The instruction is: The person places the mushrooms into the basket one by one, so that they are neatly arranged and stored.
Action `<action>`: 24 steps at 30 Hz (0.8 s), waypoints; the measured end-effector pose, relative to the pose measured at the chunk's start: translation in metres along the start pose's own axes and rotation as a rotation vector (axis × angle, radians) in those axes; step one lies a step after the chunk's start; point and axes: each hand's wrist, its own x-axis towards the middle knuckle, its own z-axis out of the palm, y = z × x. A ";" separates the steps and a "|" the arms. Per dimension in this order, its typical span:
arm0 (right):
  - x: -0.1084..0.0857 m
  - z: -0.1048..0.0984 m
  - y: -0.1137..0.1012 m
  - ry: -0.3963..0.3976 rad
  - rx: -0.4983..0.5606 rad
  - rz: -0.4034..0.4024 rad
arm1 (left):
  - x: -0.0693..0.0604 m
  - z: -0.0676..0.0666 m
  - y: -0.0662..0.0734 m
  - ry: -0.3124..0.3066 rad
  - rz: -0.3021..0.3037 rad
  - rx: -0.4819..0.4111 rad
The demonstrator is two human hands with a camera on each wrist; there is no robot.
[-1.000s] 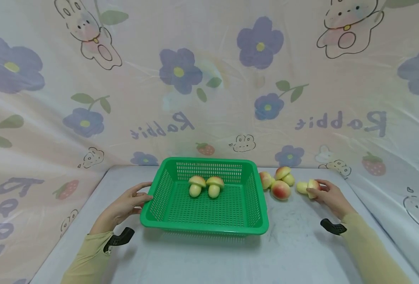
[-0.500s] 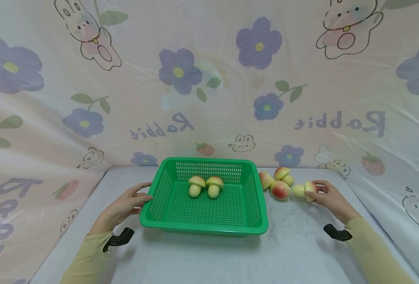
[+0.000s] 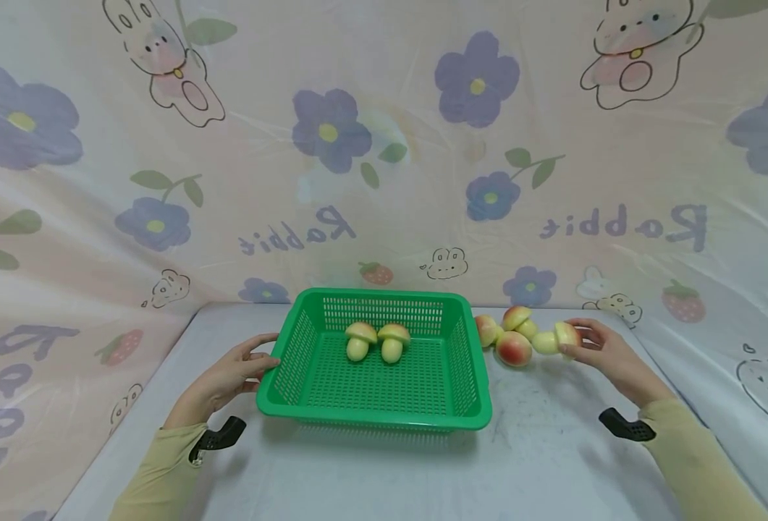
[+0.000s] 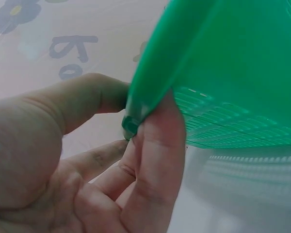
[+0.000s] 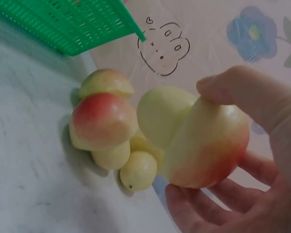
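My left hand (image 3: 232, 376) pinches the left rim of a green plastic basket (image 3: 373, 420); in the left wrist view the thumb lies on one side of the rim (image 4: 157, 63) and fingers on the other. Inside the basket stand two toy mushrooms, one (image 3: 357, 349) beside the other (image 3: 393, 349), yellowish with brownish caps. To the right of the basket, my right hand (image 3: 608, 358) grips a toy mushroom (image 5: 208, 141) by its red-and-yellow cap between thumb and fingers, its pale stem pointing left. Several more mushrooms (image 5: 104, 121) lie clustered between that hand and the basket.
A white-covered table (image 3: 540, 449) carries everything. Behind it and along both sides hangs a pale curtain (image 3: 397, 217) printed with rabbits and purple flowers. A black wrist strap piece sits on each sleeve (image 3: 162, 470).
My right hand has moved slightly left and lifted the mushroom, turning its stem toward the left, closer to the cluster. My left hand and the basket have stayed in place.
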 end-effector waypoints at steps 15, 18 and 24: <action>0.002 0.012 -0.040 -0.045 0.042 -0.105 | 0.000 -0.001 0.001 -0.018 0.004 0.002; 0.002 0.014 -0.047 -0.060 0.060 -0.119 | 0.000 -0.001 0.001 -0.021 0.006 0.004; 0.004 0.018 -0.060 -0.072 0.046 -0.123 | 0.000 -0.001 0.002 -0.026 0.010 0.006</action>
